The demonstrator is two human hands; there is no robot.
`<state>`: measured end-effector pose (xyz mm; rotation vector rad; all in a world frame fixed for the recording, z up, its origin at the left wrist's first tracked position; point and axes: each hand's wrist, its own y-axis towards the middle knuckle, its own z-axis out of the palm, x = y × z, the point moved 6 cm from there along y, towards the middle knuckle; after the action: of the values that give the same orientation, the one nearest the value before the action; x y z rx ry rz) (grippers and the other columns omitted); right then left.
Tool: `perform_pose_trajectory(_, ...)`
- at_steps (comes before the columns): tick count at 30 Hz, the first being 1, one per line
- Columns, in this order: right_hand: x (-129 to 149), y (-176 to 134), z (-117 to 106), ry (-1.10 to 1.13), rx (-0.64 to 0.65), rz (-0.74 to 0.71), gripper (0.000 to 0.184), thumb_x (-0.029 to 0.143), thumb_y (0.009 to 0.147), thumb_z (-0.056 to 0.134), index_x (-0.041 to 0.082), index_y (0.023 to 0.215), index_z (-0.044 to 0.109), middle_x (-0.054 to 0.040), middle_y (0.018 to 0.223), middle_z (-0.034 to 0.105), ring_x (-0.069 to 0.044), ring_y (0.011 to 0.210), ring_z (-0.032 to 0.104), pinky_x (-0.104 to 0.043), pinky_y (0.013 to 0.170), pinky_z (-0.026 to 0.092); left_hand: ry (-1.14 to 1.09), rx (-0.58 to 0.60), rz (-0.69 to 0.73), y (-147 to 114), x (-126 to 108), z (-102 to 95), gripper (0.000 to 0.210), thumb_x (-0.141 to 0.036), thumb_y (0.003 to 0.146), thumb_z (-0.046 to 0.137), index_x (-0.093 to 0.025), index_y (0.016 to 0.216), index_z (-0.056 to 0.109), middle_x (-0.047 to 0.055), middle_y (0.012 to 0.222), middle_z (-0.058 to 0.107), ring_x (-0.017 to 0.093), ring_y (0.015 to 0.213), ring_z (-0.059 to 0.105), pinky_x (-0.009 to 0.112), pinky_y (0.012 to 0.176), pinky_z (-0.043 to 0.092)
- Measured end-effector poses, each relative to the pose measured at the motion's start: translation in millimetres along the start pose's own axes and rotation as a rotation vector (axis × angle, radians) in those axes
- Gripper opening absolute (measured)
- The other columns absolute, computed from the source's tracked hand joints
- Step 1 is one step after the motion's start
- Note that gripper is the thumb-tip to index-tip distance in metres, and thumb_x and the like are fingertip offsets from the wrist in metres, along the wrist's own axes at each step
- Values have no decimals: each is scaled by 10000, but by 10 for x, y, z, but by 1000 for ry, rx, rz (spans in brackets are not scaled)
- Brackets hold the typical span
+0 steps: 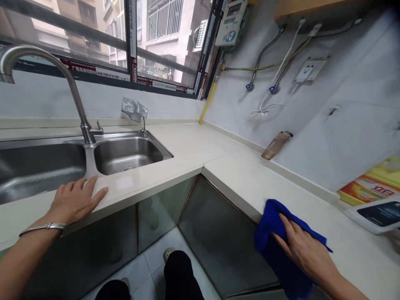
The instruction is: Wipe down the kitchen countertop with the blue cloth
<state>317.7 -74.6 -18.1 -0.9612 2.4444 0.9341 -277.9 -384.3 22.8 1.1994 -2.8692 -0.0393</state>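
Observation:
My left hand (74, 199) lies flat on the front rim of the countertop, fingers spread, beside the steel double sink (90, 163). Nothing is held in it, and a silver bangle (43, 228) circles its wrist. At the right, my right hand (301, 246) presses a blue cloth (271, 223) against the white countertop (240, 179). Part of the cloth drapes over the front edge, down in front of the dark cabinet door. The thumb and fingers grip the cloth, and its underside is hidden.
A curved faucet (73, 83) rises behind the sink. Against the right wall stand a brown bottle (276, 145), a yellow-orange package (370, 185) and a white device with a dark screen (379, 214). Hoses and a plugged outlet (309, 71) are on the wall above.

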Motion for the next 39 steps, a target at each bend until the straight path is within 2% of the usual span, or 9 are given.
perform_pose_trajectory(4,299,567,33,18,75,12,623,498,1015,335,67,1464,309,-214,1256,577,-281,860,659,-371,650,514,32,87,-50,217,-210,-11,743,-605,942,203,-156,1527,295,238,1396,476,447,1279,437,584,1084,252)
perform_pose_trajectory(8,646,1159,81,67,169,37,626,503,1007,334,63,1451,332,-229,1221,577,-292,885,645,-368,659,502,13,60,49,465,-658,16,709,-570,957,152,-184,1542,255,195,1477,419,397,1360,372,580,1129,187)
perform_pose_trajectory(11,900,1588,115,112,208,42,642,506,1002,326,57,1460,316,-244,1220,561,-307,916,630,-378,686,498,-17,28,89,543,-895,37,693,-569,959,160,-210,1546,244,164,1518,374,356,1416,301,553,1146,194)
perform_pose_trajectory(18,1441,2468,137,230,231,41,667,485,994,358,26,1469,260,-251,1254,518,-343,1034,577,-408,779,490,-20,4,108,497,-947,5,697,-609,951,175,-248,1541,256,132,1419,487,353,1281,458,493,1076,310)
perform_pose_trajectory(22,1630,2753,109,281,246,50,628,423,978,420,23,1442,281,-237,1231,524,-331,1035,575,-400,813,480,-39,10,90,484,-962,-35,676,-604,955,201,-248,1520,304,132,1361,533,346,1259,480,484,1054,325)
perform_pose_trajectory(25,1662,2789,91,291,243,52,625,413,979,418,41,1455,256,-233,1231,518,-323,1043,567,-388,813,473,-65,15,85,495,-960,-43,674,-615,949,212,-259,1512,319,129,1358,535,339,1257,483,486,1055,326)
perform_pose_trajectory(29,1581,2603,58,250,236,8,621,400,996,386,57,1485,218,-223,1241,514,-316,1041,562,-386,806,474,-76,19,104,518,-920,-36,688,-628,942,201,-265,1517,311,119,1396,516,337,1280,474,478,1071,320)
perform_pose_trajectory(35,1184,1946,-36,175,234,-1,618,409,1002,378,96,1508,211,-197,1288,509,-293,1047,556,-372,822,469,-72,1,151,528,-908,-70,683,-583,965,226,-187,1513,316,140,1428,497,346,1275,484,477,1081,319)
perform_pose_trajectory(39,890,1454,-106,130,264,16,605,420,1014,349,96,1511,231,-187,1317,507,-285,1037,564,-371,818,470,-78,18,159,536,-889,-51,676,-568,968,246,-184,1521,302,140,1468,460,335,1313,452,467,1105,296)
